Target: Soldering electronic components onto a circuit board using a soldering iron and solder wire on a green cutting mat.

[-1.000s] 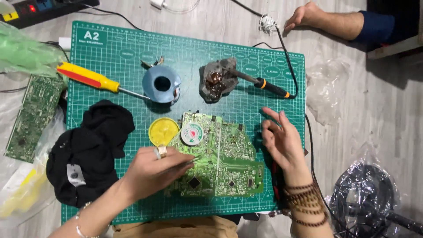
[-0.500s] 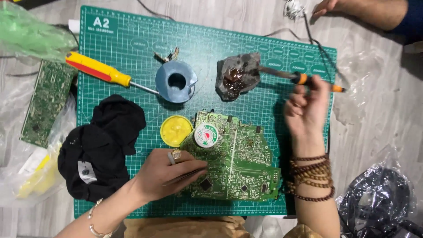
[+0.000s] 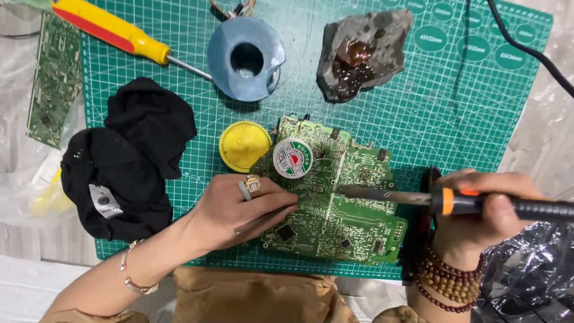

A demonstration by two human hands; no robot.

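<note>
My right hand [image 3: 484, 206], empty half second ago, now grips soldering iron [image 3: 454, 202], tip over green circuit board [image 3: 335, 203] at mat [image 3: 430, 113] six o'clock. My left hand [image 3: 239, 209] pinches tweezers [image 3: 263, 218] on board's nine o'clock edge. Solder reel [image 3: 293, 158] sits on board's eleven o'clock corner.

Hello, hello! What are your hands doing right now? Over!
Left hand pinching thin metal tweezers on the green circuit board. Right hand gripping orange-and-black soldering iron, tip over board. Small round solder reel resting on board.
</note>
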